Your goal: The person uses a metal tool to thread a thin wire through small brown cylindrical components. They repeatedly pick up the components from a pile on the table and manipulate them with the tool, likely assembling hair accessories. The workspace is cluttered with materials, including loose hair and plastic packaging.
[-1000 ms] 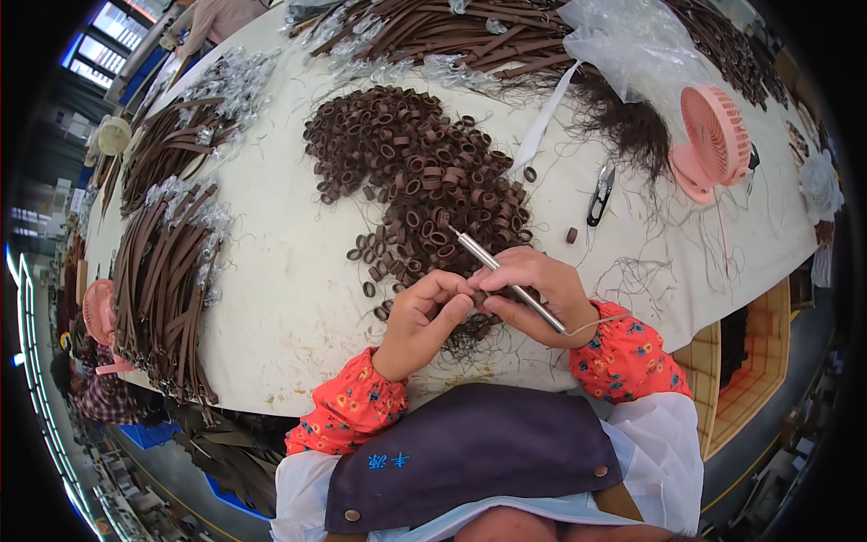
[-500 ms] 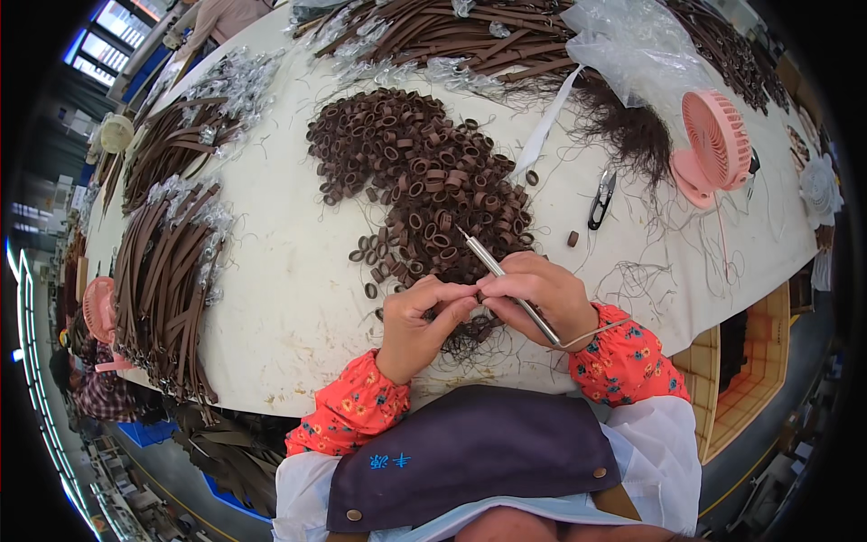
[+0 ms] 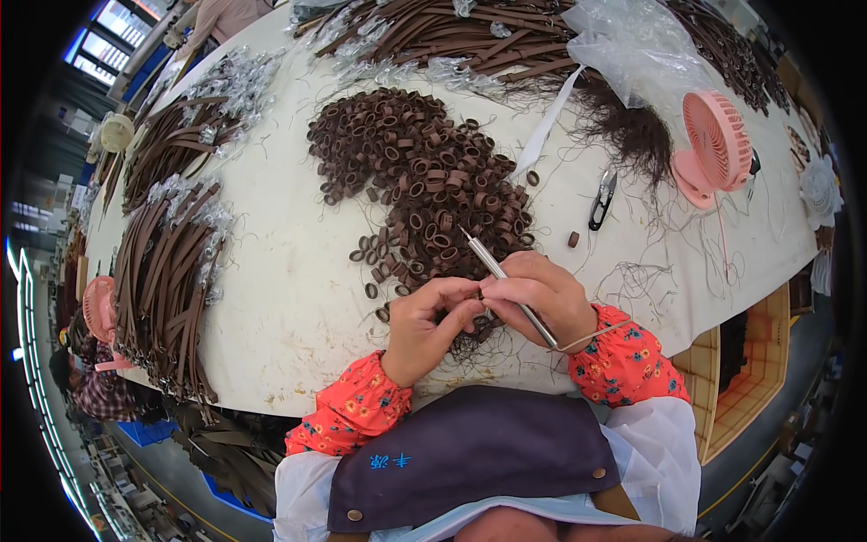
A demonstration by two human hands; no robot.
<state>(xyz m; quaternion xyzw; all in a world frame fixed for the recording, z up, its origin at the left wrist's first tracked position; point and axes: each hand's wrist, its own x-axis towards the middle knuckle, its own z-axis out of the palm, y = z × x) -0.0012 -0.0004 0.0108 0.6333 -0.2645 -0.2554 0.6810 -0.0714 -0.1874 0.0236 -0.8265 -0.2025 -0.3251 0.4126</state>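
Observation:
My right hand (image 3: 544, 296) is closed around a slim silver pen-shaped tool (image 3: 488, 256). A thin cord trails from the tool's rear end past my wrist, and its fine tip points away over the pile. My left hand (image 3: 426, 327) is closed in a pinch, its fingertips meeting those of the right. Between them sits a small brown loop (image 3: 480, 294), mostly hidden by the fingers. Just beyond both hands spreads a large pile of brown strap loops (image 3: 442, 181), with loose dark threads near its close end.
Black-handled thread snips (image 3: 602, 200) lie right of the pile, near a pink fan (image 3: 715, 144). Bundles of brown straps (image 3: 163, 289) line the left side; more straps (image 3: 488, 41) and clear plastic (image 3: 637, 50) are at the back. A yellow crate (image 3: 750, 379) stands beyond the right table edge.
The left hand has shifted slightly right, with its fingers more curled at the pinch. The right hand and the silver tool have barely moved.

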